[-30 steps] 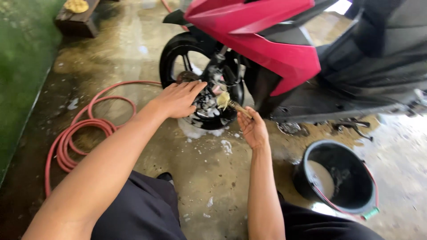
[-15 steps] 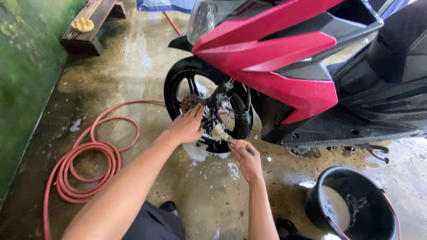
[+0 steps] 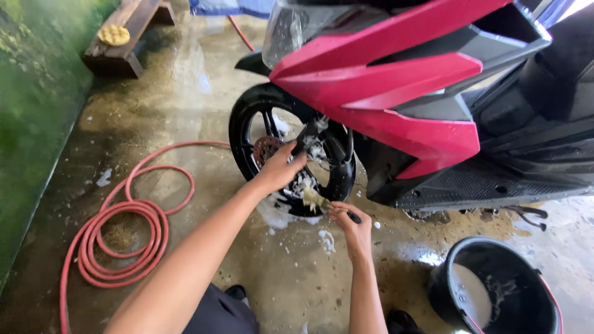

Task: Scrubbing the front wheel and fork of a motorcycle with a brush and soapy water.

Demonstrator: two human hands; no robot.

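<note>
Left hand (image 3: 281, 168) rests on the soapy front wheel (image 3: 288, 154) of the red scooter (image 3: 402, 105), fingers curled over the hub area by the fork; whether they actually grip anything is hidden by the hand's back. Right hand (image 3: 349, 221) is clenched around a small brush (image 3: 318, 201), bristles against the wheel's lower rim, handle mostly hidden in the fist. Black bucket (image 3: 495, 291) at lower right is cut off by the frame; coiled red hose (image 3: 124, 229) lies left, also partly cut off.
</note>
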